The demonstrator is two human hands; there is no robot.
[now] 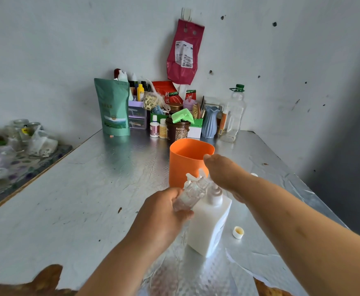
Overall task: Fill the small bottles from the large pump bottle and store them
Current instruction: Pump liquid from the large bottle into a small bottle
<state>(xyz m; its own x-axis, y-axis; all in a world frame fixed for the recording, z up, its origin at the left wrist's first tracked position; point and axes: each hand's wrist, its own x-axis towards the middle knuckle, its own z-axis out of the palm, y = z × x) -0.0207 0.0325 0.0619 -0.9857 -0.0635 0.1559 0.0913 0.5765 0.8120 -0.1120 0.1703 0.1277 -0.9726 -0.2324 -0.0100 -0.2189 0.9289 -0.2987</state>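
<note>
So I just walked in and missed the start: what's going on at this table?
A person is filling a small clear bottle from the large white pump bottle on the silvery table. The left hand grips the small bottle, tilted toward the spout; the right hand lies over the pump head, seemingly pressing it. An orange container stands just behind, and a loose white cap lies to the right.

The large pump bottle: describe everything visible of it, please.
The large pump bottle is white, opaque plastic by its look, squarish in body with a white collar and pump. It stands upright on the foil-covered table, just before the orange container. The right hand lies over its pump head; the left hand holds a small clear bottle at its nozzle.
</note>
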